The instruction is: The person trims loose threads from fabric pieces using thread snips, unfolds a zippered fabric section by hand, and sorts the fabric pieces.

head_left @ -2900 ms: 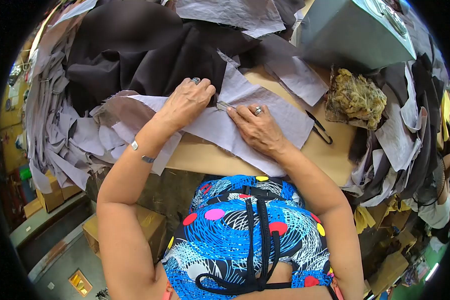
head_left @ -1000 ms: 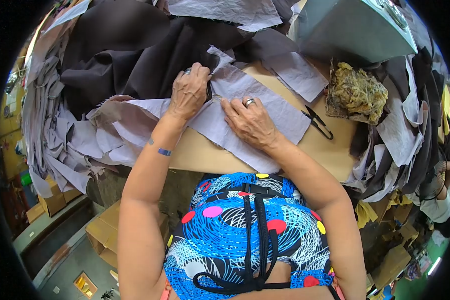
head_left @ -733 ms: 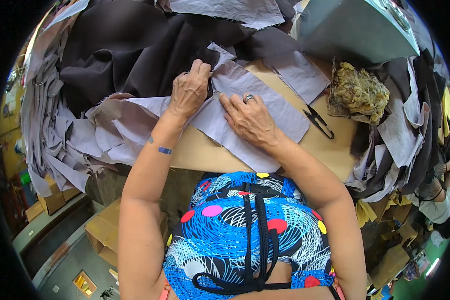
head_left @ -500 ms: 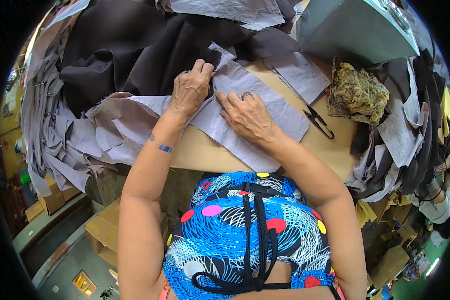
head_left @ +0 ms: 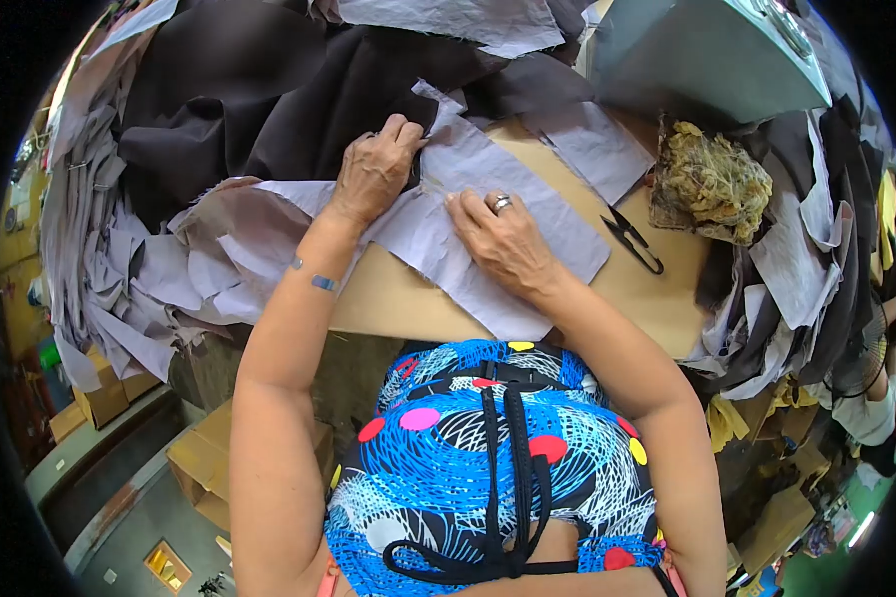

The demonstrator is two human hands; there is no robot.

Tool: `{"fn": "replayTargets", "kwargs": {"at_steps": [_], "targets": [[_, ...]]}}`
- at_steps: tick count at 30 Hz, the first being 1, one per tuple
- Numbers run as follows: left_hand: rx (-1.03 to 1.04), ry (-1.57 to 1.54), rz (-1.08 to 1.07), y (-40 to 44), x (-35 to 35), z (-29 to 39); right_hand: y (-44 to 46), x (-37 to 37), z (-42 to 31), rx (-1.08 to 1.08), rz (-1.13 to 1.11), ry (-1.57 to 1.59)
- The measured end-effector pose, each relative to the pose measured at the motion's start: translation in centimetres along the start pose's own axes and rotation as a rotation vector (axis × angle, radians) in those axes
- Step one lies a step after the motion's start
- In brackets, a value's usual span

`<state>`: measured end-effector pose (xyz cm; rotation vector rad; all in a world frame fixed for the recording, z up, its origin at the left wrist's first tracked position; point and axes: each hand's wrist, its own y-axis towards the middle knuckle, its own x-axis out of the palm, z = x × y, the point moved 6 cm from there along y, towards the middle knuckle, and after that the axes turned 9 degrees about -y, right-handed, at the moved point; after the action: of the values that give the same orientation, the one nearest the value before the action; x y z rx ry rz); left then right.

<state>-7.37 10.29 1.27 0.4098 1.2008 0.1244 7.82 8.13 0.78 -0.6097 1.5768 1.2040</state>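
My left hand (head_left: 376,169) is closed on the edge of the dark brown fabric (head_left: 319,129), where it meets a pale lilac fabric piece (head_left: 528,199). My right hand (head_left: 505,244), a ring on one finger, rests over the lilac piece with its fingers curled and pressed together. A faint pale line runs from the cloth toward those fingertips; what they hold is too small to make out. To the right of the lilac piece lie black thread snips (head_left: 631,239), their tips near another lilac scrap (head_left: 602,154).
A clump of tangled yellowish thread (head_left: 712,184) sits in a shallow holder at the right. Behind it stands a grey metal box (head_left: 707,60). Fabric strips hang over the left (head_left: 85,229) and right (head_left: 801,259) sides of the tan tabletop (head_left: 408,303). Cardboard boxes (head_left: 204,458) stand below.
My right hand has shifted slightly right, away from my left hand, and its fingers have gone from lying flat on the lilac fabric to curled together. My left hand keeps its hold.
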Motion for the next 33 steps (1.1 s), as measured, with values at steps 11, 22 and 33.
{"fn": "replayTargets", "kwargs": {"at_steps": [11,22,33], "targets": [[0.007,0.073,-0.409,-1.2,-4.2,1.1,1.3,0.0,-0.2,0.033,-0.067,0.038],[0.092,0.045,-0.395,0.2,-2.6,0.6,1.7,0.6,-0.1,0.03,-0.137,0.001],[0.004,-0.012,-0.514,0.6,-1.9,-0.6,2.7,1.2,-0.5,0.123,-0.202,0.04]]}}
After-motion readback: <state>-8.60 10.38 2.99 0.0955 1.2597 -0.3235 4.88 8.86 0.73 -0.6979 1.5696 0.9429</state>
